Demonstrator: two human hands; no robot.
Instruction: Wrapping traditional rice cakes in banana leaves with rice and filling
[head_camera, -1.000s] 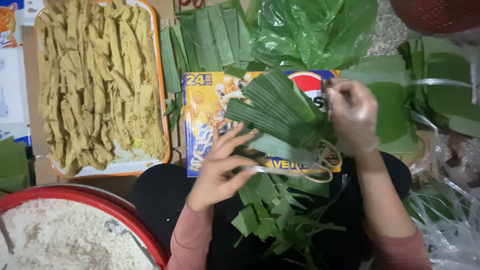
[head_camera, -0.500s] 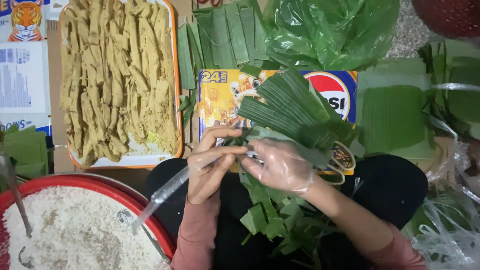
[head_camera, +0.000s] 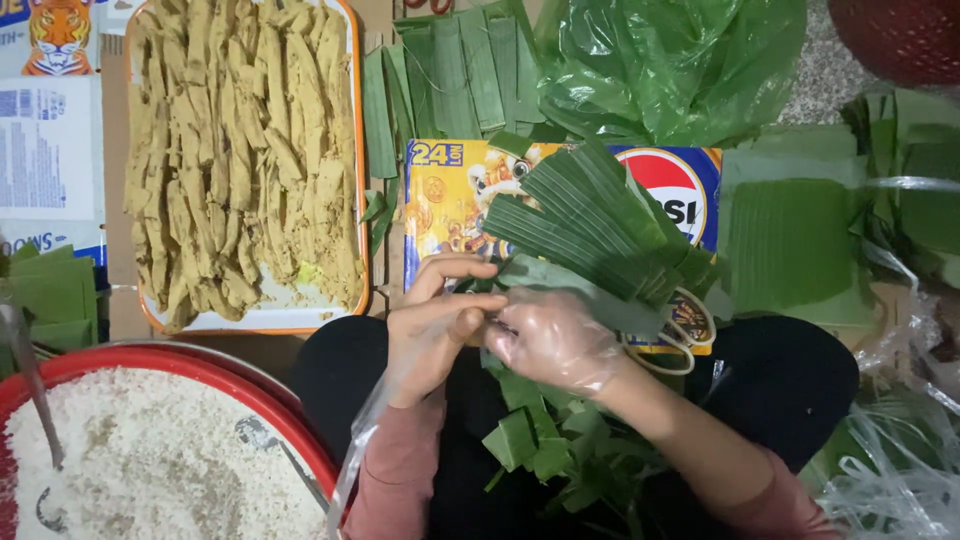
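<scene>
The left hand (head_camera: 432, 325) is bare and pinches the edge of a clear plastic glove (head_camera: 545, 335) that covers the right hand (head_camera: 552, 342); a loose strip of clear plastic film (head_camera: 362, 450) trails down from the left hand toward the person's lap. The right hand is half curled inside the glove, its fingers meeting the left fingertips, and whether it grips anything besides the plastic cannot be told.

Take the printed cardboard box (head_camera: 450, 200) as the landmark. Both hands hover just below its lower edge. On top of the box lies a fan of long green leaf strips (head_camera: 590, 220), spreading up and to the right. Scissors (head_camera: 685, 330) with pale handles rest at the box's lower right corner, partly under the leaves. Below the box, in the lap, sits a heap of cut leaf scraps (head_camera: 540, 440).

Left of the box stands an orange-rimmed tray (head_camera: 357, 180) filled with yellowish strips of filling (head_camera: 240, 150). Below and left of the box is a red basin (head_camera: 150, 360) holding white rice (head_camera: 150, 460). Above the box lie more leaf strips (head_camera: 450, 70), and above and right of it a green plastic bag (head_camera: 680, 60). Right of the box is a stack of broad folded leaves (head_camera: 790, 240).
</scene>
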